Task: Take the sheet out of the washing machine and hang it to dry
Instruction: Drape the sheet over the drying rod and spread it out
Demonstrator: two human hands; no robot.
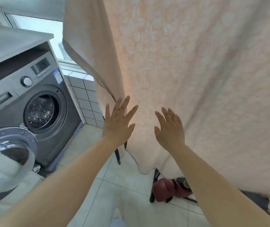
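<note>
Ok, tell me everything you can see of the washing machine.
The washer is a dark grey front-loader standing at the left under a grey countertop, on a pale tiled floor beside a white-tiled wall. Its round door is swung wide open toward the camera, showing a perforated steel drum with nothing visible inside. The panel carries a silver dial, a small display, a blue label and a detergent drawer. Neither hand touches it.

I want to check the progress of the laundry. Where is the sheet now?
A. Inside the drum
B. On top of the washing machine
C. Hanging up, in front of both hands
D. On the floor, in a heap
C: the sheet hangs in front of the open left hand and right hand, and the drum looks empty.
</note>
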